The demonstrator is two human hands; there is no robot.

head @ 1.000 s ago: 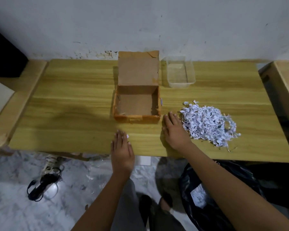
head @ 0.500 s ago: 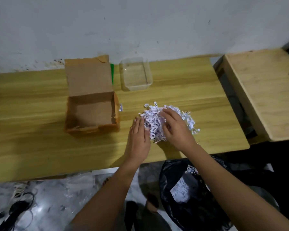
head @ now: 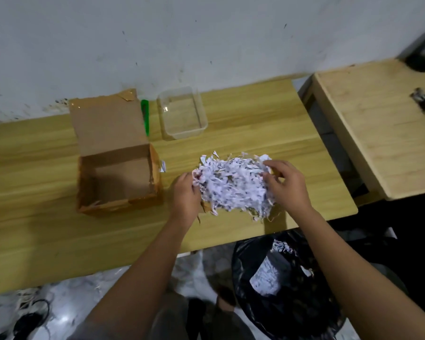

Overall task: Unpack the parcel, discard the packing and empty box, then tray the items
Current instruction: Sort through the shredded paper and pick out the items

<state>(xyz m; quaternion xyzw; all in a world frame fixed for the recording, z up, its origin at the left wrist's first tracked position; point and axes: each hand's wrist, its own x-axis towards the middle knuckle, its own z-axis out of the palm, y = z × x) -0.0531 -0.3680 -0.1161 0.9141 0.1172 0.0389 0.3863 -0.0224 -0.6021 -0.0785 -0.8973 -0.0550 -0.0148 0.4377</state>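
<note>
Packing shred (head: 233, 185) clutched between both hands over the table (head: 47, 229), right of the open box (head: 118, 182).
Black bin bag (head: 292, 303) on floor just off the near edge, under the pile, some shred already in it. Box looks empty. Clear tray (head: 204, 123) far side, empty, well apart. Left hand (head: 185, 196) and right hand (head: 287, 185) curl in on opposite ends, pinching loose strips. Risk: clump isn't bound, sheds on the carry, strips miss the bag; any small item buried inside gets binned.
</note>
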